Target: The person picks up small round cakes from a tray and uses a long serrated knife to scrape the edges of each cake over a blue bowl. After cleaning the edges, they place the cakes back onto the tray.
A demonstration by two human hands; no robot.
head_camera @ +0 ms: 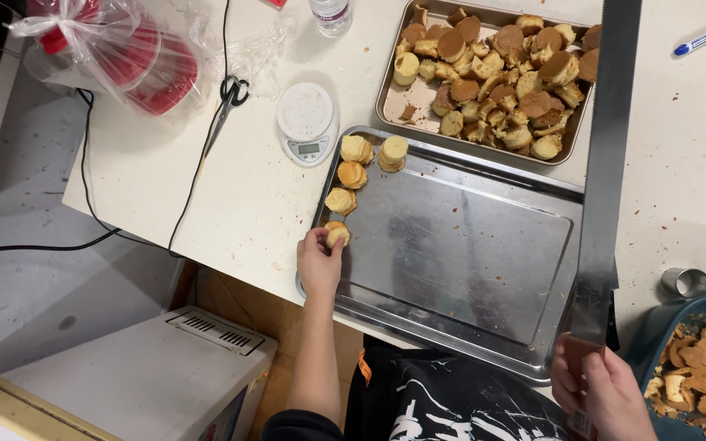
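right hand (606,392) gripping long knife (606,163); left hand (319,263) pinching cake round (337,235)

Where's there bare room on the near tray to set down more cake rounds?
Most of the near tray is bare: the whole middle and right, up to the long knife blade. Only its left edge is crowded, with cake rounds and the left hand placing one. The far tray is heaped, except its near-left corner.
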